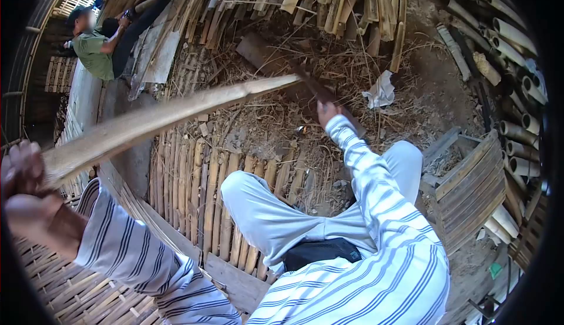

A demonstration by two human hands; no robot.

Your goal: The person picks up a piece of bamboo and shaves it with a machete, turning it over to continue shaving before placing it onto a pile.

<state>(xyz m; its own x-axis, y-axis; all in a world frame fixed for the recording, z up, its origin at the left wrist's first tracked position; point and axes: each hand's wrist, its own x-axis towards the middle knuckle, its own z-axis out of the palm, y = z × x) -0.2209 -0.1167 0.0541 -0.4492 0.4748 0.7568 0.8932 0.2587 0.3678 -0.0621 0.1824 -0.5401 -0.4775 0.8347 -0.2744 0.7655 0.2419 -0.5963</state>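
My left hand (pixel 26 178), at the left edge, is closed around the near end of a long split bamboo strip (pixel 158 118). The strip slants up and across to the middle, and its far tip touches a dark blade. That blade belongs to a machete (pixel 315 85), gripped in my right hand (pixel 329 113) with the handle mostly hidden by the fingers. Under the blade lies a dark wooden board (pixel 258 54), resting among shavings on the ground.
Split bamboo pieces (pixel 358 2) are piled ahead, and cut bamboo tubes (pixel 520 131) are stacked at right. A slatted bamboo stool (pixel 473 190) stands right of my knee. White crumpled paper (pixel 380 90) lies on the shavings. Another person (pixel 94 49) sits at upper left.
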